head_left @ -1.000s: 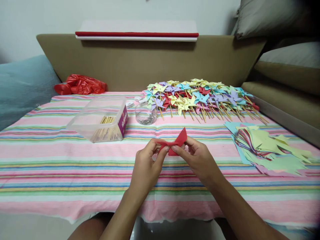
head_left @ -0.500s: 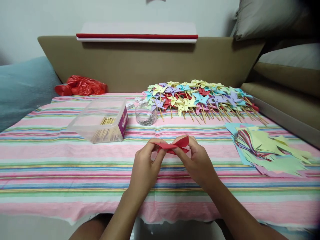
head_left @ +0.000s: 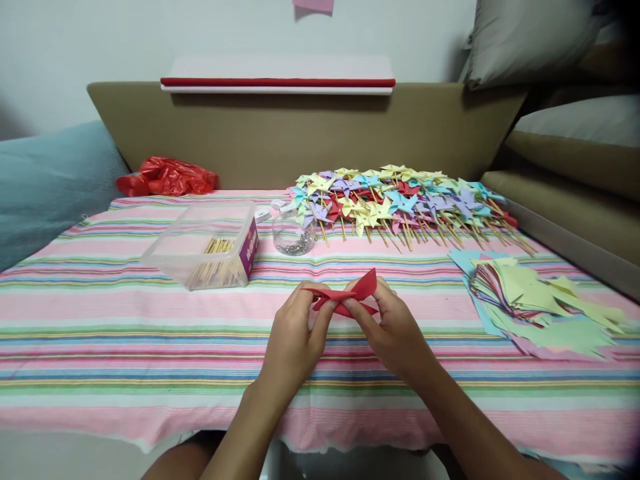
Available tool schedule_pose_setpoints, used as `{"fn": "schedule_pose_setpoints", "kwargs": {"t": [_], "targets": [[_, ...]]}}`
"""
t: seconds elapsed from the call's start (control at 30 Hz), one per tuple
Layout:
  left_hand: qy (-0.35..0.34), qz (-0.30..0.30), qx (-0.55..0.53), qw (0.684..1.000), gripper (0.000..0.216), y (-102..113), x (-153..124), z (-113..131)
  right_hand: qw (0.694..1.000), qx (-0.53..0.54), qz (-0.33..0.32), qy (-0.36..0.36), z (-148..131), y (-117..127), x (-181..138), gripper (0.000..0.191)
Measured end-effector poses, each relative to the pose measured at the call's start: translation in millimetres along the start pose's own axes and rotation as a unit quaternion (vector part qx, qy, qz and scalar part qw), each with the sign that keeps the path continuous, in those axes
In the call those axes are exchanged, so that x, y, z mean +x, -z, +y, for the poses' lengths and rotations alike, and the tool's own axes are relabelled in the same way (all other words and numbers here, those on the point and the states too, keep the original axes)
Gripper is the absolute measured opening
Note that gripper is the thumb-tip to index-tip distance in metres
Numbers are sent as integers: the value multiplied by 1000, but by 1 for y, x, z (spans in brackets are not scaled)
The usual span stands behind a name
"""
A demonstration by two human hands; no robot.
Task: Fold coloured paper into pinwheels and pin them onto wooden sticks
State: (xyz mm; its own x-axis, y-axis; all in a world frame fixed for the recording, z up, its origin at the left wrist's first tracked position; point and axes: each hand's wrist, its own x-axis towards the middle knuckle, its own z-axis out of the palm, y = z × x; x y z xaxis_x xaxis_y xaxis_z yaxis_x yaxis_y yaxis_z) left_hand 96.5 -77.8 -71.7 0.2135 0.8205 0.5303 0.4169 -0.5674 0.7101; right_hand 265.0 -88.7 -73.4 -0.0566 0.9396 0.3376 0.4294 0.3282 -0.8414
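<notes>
A red paper pinwheel with folded blades is held in the air above the striped cloth, between both hands. My left hand pinches its left side, thumb in front and fingers behind. On the other side my right hand grips it the same way, with the thumb near the centre and one blade pointing up beside the fingers. Both thumbs press close together at the middle of the paper. Whether a pin sits at the centre is hidden by the thumbs. No stick shows on this pinwheel.
A clear plastic box holds thin wooden sticks. Beside it stands a round clear tub of small metal pins. Finished pinwheels lie heaped at the back, cut paper pieces at the right, a red plastic bag back left.
The view has tipped up slightly, so everything sits a little lower. Both hands keep their hold on the red pinwheel, and the right thumb has shifted slightly at its centre.
</notes>
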Motion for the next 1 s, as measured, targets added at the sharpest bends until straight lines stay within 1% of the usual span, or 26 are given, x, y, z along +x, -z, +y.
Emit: {"fn": "schedule_pose_setpoints", "kwargs": {"t": [0.13, 0.23, 0.3, 0.37, 0.4, 0.43, 0.5, 0.6, 0.83, 0.93, 1.0], "targets": [[5, 5, -21, 1000, 11, 0, -1, 3, 999, 25, 6, -22, -3, -1, 1, 19], [42, 4, -58, 997, 9, 0, -2, 6, 997, 66, 12, -43, -7, -2, 2, 19], [85, 13, -111, 990, 13, 1, -2, 8, 989, 128, 25, -69, -9, -2, 4, 20], [116, 23, -166, 979, 23, 4, -2, 8, 970, 217, 38, -102, -8, -3, 5, 24], [120, 23, -179, 976, 29, 5, -2, 7, 958, 259, 42, -116, -7, -3, 6, 27], [116, 19, -175, 978, 33, 6, -3, 7, 945, 296, 46, -127, -6, -3, 7, 29], [95, 14, -133, 986, 33, 7, -3, 6, 925, 347, 47, -144, -3, -3, 7, 33], [64, 45, -82, 994, 28, 3, -4, 4, 907, 384, 53, -162, -1, -3, 7, 34], [17, 108, -14, 994, 10, -11, 2, -1, 896, 405, 45, -175, -3, -3, 3, 36], [-25, 129, 34, 991, 6, -13, 4, -1, 891, 414, 42, -181, -3, -5, 2, 37], [-54, 132, 70, 987, 5, -12, 4, -1, 885, 425, 44, -184, -4, -8, 2, 37]]}}
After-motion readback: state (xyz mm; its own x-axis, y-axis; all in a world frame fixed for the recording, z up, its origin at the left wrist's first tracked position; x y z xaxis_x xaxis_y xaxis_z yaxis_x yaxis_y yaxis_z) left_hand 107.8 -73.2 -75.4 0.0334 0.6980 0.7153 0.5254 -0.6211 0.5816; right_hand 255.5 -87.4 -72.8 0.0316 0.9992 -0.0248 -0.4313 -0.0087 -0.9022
